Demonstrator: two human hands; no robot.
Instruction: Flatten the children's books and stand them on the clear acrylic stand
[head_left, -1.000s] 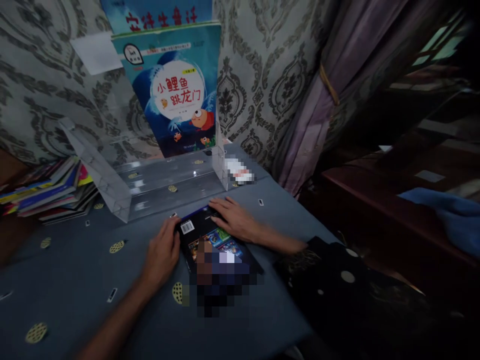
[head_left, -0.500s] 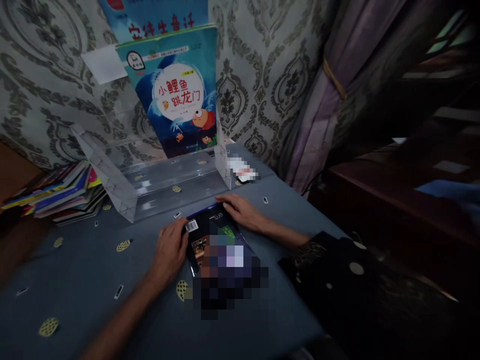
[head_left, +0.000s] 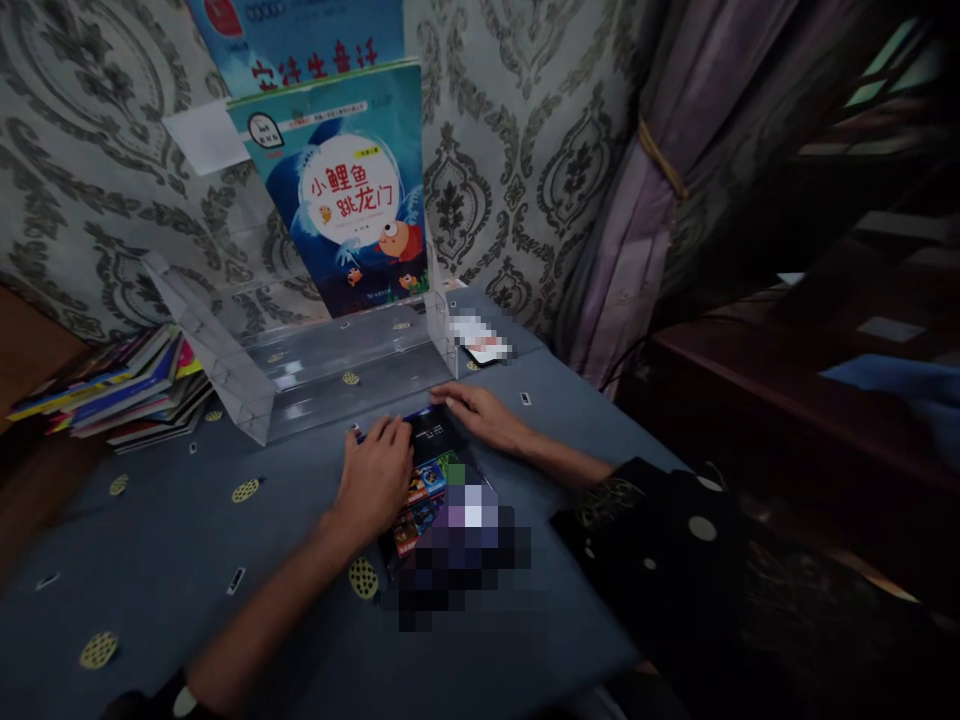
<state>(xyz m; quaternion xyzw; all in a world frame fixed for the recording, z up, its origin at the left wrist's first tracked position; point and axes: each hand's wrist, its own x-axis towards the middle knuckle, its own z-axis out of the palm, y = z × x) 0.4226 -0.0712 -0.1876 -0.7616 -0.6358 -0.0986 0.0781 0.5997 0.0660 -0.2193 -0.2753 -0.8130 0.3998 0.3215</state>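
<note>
Person sitting or standing at a blue-grey table (head_left: 169, 550); two bare hands working over a dark-covered book (head_left: 429, 478). Book is lying flat on the near part of the tabletop, small coloured pictures showing on its cover; pixel blocks are hiding its near portion.

Left hand (head_left: 375, 475): resting palm down over the book's left side, fingers loosely extended toward the far edge, clasping nothing. Right hand (head_left: 480, 415): lying by the far right corner, fingers stretched leftward, not clenched; cannot tell how firmly the tips are pressing. Dark sleeve (head_left: 660, 550) with pale dots is covering the right forearm.

Just beyond the book, a clear stand (head_left: 214, 350) is standing on the table. At its far side a fish-cover book (head_left: 352, 200) is standing upright, a blue book (head_left: 315, 40) rising behind it. White paper (head_left: 206, 135) is showing to their left.

Far left: a stack of books (head_left: 142, 390) is lying unevenly. Just right of the stand, a small white item (head_left: 484, 340) is lying, blurred by blocks. Farther right, a purple curtain (head_left: 622, 230) is hanging, gathered by a tan tie (head_left: 664, 160).
</note>
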